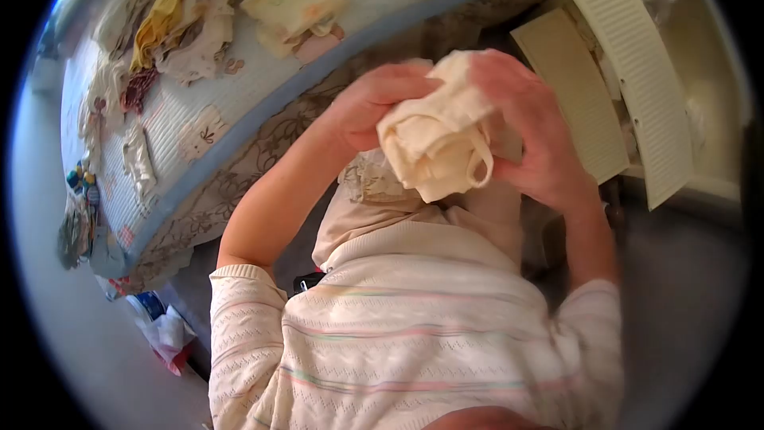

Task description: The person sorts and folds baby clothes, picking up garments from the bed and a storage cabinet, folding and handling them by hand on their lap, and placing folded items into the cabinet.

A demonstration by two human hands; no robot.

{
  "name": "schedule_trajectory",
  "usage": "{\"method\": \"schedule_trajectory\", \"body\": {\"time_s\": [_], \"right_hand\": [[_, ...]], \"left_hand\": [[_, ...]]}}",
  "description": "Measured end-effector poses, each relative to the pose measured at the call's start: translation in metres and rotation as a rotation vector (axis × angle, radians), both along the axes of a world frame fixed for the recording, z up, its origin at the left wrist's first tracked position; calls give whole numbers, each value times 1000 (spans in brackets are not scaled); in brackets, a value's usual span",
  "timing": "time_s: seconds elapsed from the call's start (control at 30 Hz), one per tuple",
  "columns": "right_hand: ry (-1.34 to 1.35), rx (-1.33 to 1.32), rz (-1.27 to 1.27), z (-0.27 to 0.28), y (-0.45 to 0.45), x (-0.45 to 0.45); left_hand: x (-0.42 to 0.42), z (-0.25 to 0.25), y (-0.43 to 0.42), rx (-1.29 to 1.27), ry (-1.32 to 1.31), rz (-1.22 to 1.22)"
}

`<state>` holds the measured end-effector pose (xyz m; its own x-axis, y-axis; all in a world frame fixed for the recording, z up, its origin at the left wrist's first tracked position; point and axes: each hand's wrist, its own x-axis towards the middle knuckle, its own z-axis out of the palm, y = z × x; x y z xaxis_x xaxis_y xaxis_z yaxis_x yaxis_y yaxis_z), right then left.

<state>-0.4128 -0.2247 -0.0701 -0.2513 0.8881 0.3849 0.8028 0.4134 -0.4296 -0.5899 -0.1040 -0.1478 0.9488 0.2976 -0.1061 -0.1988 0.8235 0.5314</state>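
Note:
A small cream garment (442, 139), bunched or folded, is held up in front of my lap between both hands. A narrow loop like a strap hangs at its right side. My left hand (380, 102) grips the garment's upper left side, fingers closed over the cloth. On the other side, my right hand (535, 123) curls round the upper right edge, its fingers smeared by motion. Part of the garment is hidden behind the fingers.
To the left and ahead is a bed with a quilted cover (195, 131). On it lie a yellow garment (159, 20), a pale folded garment (294, 4) and several others. Open cream drawers (637, 72) stand at the right. A bag (169, 334) rests on the floor at left.

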Motion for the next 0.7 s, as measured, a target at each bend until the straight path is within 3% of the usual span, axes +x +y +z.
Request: {"method": "schedule_trajectory", "body": {"time_s": [0.03, 0.1, 0.2, 0.3, 0.33, 0.43, 0.47, 0.53, 0.57, 0.7], "right_hand": [[-122, 2, 51, 4, 3, 0], [-15, -112, 117, -4, 9, 13], [327, -358, 117, -14, 6, 29], [540, -438, 51, -18, 6, 35], [589, -444, 18, -26, 7, 39], [837, -584, -104, -31, 9, 51], [934, -623, -131, -39, 9, 62], [1195, -694, -155, -41, 5, 72], [1202, -765, -177, -41, 4, 77], [1336, -959, -208, -60, -4, 102]], "left_hand": [[9, -8, -2, -27, -58, -68], [21, -14, -6, -77, 20, -109], [32, -10, -12, -84, 213, -112], [36, -16, -9, -255, 5, -232], [37, -14, -12, -256, 100, -196], [37, -5, -29, -255, 53, 10], [33, -24, -27, -292, -74, -68], [32, -21, -31, -246, -118, -94], [32, -18, -34, -225, -140, -106], [45, -3, -40, -22, 159, -95]]}}
